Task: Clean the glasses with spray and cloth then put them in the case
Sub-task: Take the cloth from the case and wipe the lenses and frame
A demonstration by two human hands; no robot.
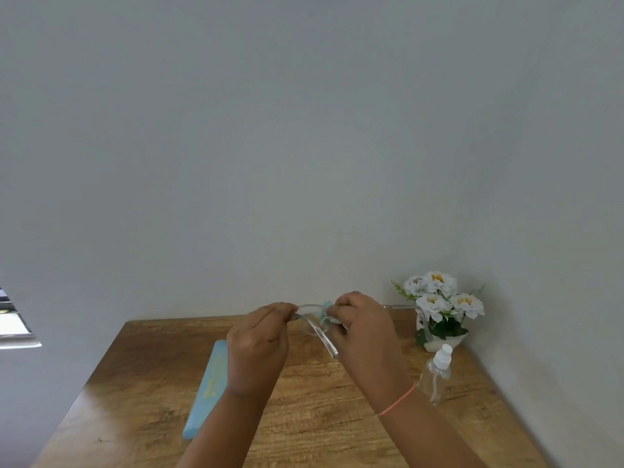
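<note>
Holding a pair of clear-framed glasses [312,320] above the far half of the wooden table [135,400], the left hand [258,346] pinches the frame's left end with fingers together, while the right hand [366,336] presses a pale blue cloth [327,312] against the lens region, fingers clamped on cloth and frame. One transparent temple arm angles down toward 5 o'clock between the hands. The light blue case [207,383] lies closed at 8 o'clock from the hands, flat on the table, partly hidden by the left forearm; yellowish printing on its lid is too blurred to read. The clear spray bottle [437,373], white-capped and unlabelled as far as visible, stands at 4 o'clock near the table's right edge. A white flower pot [439,309] fills the far right corner against the wall [304,130]. Open tabletop remains along the near and left edges.
</note>
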